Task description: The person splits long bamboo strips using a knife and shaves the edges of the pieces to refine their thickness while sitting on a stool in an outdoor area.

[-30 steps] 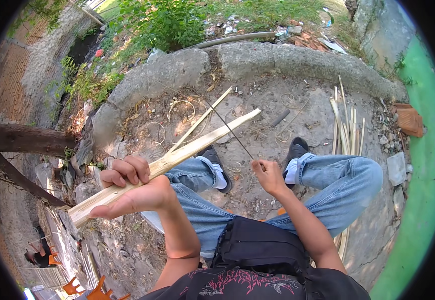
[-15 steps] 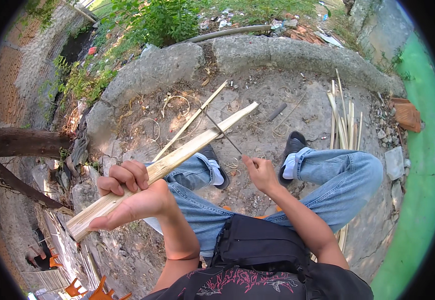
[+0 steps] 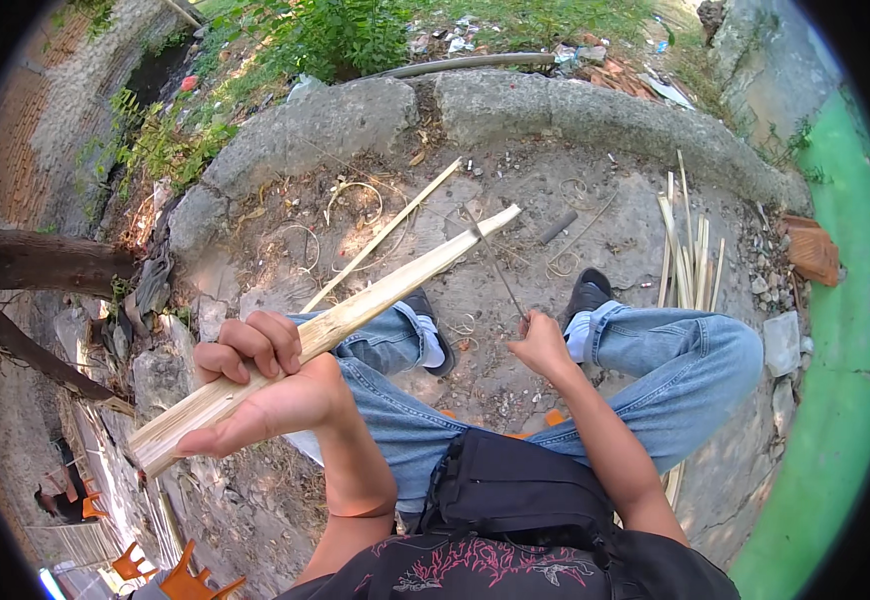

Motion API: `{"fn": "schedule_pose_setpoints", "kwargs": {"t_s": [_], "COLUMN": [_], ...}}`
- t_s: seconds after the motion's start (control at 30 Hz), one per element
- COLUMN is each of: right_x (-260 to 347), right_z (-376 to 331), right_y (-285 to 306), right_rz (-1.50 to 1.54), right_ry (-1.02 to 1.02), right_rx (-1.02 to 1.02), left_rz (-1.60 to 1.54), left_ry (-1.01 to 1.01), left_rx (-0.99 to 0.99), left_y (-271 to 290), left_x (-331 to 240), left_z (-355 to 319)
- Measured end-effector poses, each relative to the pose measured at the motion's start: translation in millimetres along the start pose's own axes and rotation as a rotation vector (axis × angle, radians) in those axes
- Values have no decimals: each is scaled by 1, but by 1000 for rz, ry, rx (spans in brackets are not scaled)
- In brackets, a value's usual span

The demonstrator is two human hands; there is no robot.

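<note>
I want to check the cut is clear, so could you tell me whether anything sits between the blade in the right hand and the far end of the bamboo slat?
Nothing visible does. The thin blade held by the right hand already meets the bamboo slat near its far tip, while the left hand grips it lower down.

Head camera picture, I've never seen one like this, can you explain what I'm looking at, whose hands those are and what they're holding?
The picture comes from a wide fisheye camera worn on a person's head, looking down, so straight edges bend near the rim. The two forearms rising from the bottom are the wearer's own. The left hand grips a long pale split bamboo piece that points away, up and to the right. The right hand holds the handle of a thin dark blade whose far end meets the bamboo near its tip. The person sits in blue jeans with dark shoes, on rough concrete ground. Thin bamboo strips lie to the right, and curled shavings lie ahead.
</note>
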State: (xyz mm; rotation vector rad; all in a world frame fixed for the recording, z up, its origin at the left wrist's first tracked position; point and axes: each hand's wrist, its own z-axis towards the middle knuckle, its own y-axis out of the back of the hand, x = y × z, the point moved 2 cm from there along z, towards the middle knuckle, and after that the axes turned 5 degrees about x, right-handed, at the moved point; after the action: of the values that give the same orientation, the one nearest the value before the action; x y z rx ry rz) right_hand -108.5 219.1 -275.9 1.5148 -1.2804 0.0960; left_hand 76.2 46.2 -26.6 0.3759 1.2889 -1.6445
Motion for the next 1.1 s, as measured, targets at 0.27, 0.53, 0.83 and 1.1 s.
{"fn": "schedule_pose_setpoints", "kwargs": {"t_s": [0.27,0.53,0.83,1.1], "right_x": [26,12,17,14], "right_z": [-1,8,-2,6], "right_y": [21,7,12,-9], "right_rz": [211,-72,110,221], "right_ry": [65,-7,-15,63], "right_rx": [-165,-105,-140,-165], "left_rz": [-59,-148,-107,-15], "left_ry": [16,8,52,24], "left_rx": [28,56,2,-31], "left_y": [4,6,5,4], "left_x": [1,1,6,6], "left_z": [2,1,1,3]}}
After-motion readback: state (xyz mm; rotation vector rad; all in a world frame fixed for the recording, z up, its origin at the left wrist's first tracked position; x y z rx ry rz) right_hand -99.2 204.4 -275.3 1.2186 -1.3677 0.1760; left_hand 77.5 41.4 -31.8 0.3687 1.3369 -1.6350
